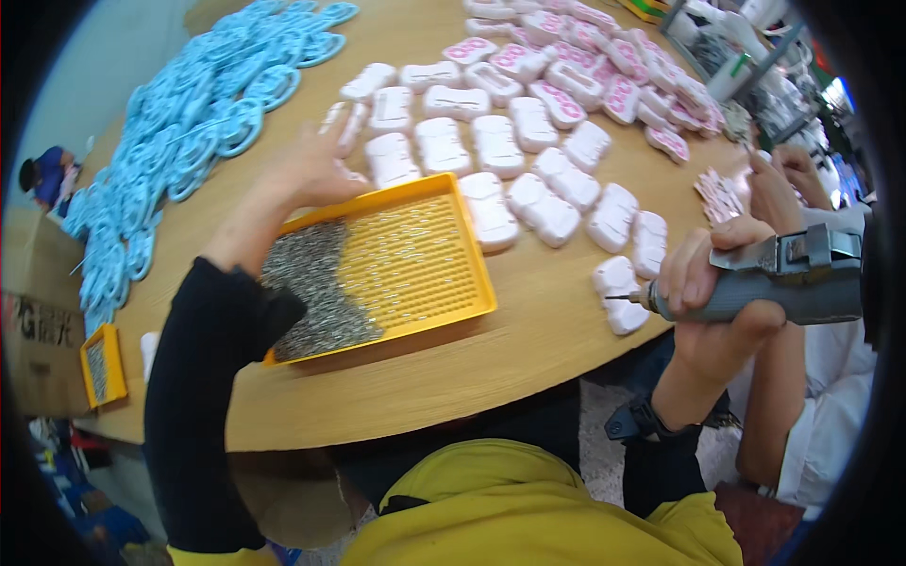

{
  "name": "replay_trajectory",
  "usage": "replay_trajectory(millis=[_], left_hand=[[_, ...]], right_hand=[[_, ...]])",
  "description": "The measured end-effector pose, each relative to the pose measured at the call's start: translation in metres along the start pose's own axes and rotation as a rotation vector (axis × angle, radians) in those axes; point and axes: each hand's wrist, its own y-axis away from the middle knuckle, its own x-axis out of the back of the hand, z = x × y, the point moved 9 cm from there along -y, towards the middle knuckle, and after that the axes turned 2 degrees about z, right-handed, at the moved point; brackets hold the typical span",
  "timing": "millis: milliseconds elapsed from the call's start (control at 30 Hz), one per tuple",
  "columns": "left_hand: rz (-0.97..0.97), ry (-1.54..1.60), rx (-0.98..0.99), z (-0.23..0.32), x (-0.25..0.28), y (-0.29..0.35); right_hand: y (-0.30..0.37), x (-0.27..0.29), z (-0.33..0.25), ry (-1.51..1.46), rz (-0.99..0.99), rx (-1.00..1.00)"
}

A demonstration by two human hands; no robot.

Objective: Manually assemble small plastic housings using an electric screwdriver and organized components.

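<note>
1. Cardboard box (pixel 42 354) stands at the far left, and just beside it we have a small yellow tray (pixel 109 366) of grey screws near the edge of the desk (pixel 415 406).
2. Blue plastic parts (pixel 212 104) lie in a long, loose heap along the left side of the desk, away from us.
3. Our left hand (pixel 300 170), in a black sleeve, reaches over the far left corner of the big tray toward the nearest white blocks. Its fingers blur across a block there, and we cannot tell whether that grip is closed on it.
4. Under that wrist we see the big yellow tray (pixel 429 274), grey screws (pixel 316 283) heaped in its left part and others scattered over its rows of small holes.
5. White blocks (pixel 442 146) lie spaced out behind the tray and to its right; beyond them we see a pile of pink-and-white blocks (pixel 576 57).
6. Nearest our right hand (pixel 710 341) lies one white block (pixel 623 316). That hand's grip is wrapped around a grey power screwdriver (pixel 802 283), whose bit points left over the block; whether they touch, we cannot tell.
7. At the far right, a co-worker's hands (pixel 776 193) are beside small pink pieces (pixel 719 195) on the desk.
</note>
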Motion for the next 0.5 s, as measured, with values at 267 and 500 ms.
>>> replay_trajectory(millis=[267, 500], left_hand=[[0.027, 0.206, 0.014, -0.059, -0.023, -0.008], [0.379, 0.444, 0.031, -0.087, 0.064, 0.094]], right_hand=[[-0.002, -0.053, 0.022, -0.237, -0.101, -0.089], [-0.022, -0.127, 0.063, -0.27, -0.248, -0.012]])
